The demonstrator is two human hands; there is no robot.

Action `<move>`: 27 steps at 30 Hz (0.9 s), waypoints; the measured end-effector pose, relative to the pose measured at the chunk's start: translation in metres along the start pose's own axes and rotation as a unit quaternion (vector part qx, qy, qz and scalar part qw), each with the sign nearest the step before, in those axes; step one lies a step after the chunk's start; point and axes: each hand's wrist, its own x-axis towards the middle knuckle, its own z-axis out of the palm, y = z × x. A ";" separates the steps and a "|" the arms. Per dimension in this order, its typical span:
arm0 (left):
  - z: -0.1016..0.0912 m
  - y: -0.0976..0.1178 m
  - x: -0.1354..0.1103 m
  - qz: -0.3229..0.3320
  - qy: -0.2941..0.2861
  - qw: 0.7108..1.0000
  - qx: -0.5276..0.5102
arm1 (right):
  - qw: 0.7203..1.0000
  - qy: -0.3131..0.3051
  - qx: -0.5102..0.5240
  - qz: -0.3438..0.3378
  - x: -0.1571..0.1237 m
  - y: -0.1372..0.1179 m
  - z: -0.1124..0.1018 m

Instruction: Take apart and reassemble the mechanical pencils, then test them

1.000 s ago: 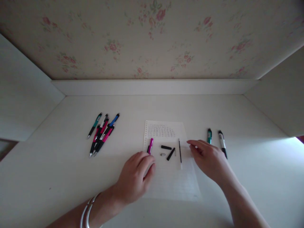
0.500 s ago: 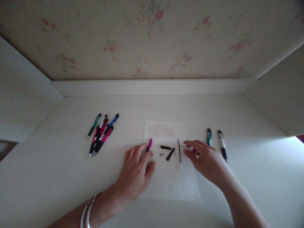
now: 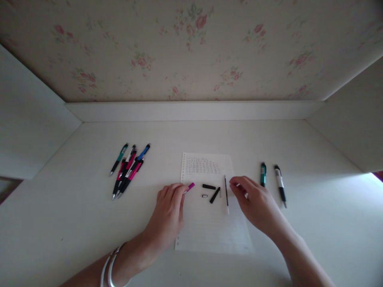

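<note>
Head view: left hand pinches the pink barrel; right hand, loosely curled and empty, hovers beside the refill. Lift gently, clear of the black parts.

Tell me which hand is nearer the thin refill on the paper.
Right. The right hand has its fingertips just right of the refill; contact is unclear. The left hand lies well to the refill's left, pinching the magenta barrel.
</note>
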 end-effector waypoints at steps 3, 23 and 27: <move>-0.003 0.001 0.000 -0.015 0.008 0.998 -0.061 | 0.994 0.010 0.107 0.015 -0.003 -0.009 0.005; -0.006 0.027 -0.008 -0.138 -0.084 0.920 -0.358 | 0.885 -0.048 0.450 0.104 -0.007 -0.031 0.010; -0.006 0.027 -0.007 -0.156 -0.086 0.909 -0.376 | 0.882 -0.076 0.457 0.082 -0.010 -0.032 0.012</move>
